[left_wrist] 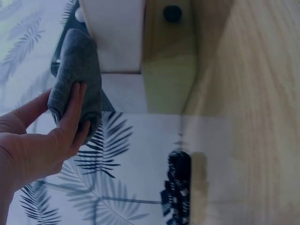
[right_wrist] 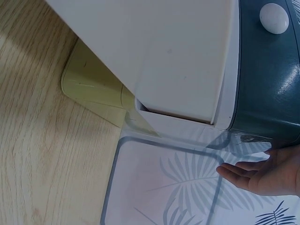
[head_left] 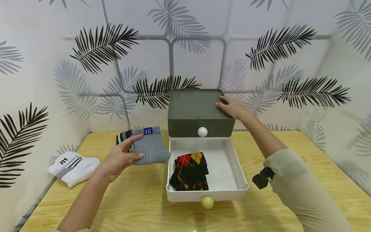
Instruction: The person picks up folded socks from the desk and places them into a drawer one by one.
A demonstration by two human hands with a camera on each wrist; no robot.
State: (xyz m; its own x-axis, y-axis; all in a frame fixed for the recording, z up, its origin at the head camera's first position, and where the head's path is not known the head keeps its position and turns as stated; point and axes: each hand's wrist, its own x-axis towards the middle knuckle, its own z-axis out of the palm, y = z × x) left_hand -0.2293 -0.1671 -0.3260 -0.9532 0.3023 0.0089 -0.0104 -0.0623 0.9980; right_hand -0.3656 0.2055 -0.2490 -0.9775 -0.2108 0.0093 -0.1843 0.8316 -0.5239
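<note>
In the head view my left hand (head_left: 120,159) pinches a folded pair of grey striped socks (head_left: 150,146) with a blue "LC" label, thumb in front. The socks hang in the air just left of the open white drawer (head_left: 223,167). Inside that drawer, on its left side, lie folded black, red and yellow argyle socks (head_left: 191,170). My right hand (head_left: 233,108) rests on the right edge of the dark green top (head_left: 197,103) of the drawer box, its fingers extended. In the right wrist view this hand (right_wrist: 272,173) is partly cut off.
White socks (head_left: 75,169) lie at the table's left edge. Black-and-white patterned socks (head_left: 123,137) lie behind the grey pair, partly hidden. A yellow-green lower drawer section (left_wrist: 168,61) sits under the white one. A patterned wall covering (head_left: 197,58) stands behind the wooden table (head_left: 139,203).
</note>
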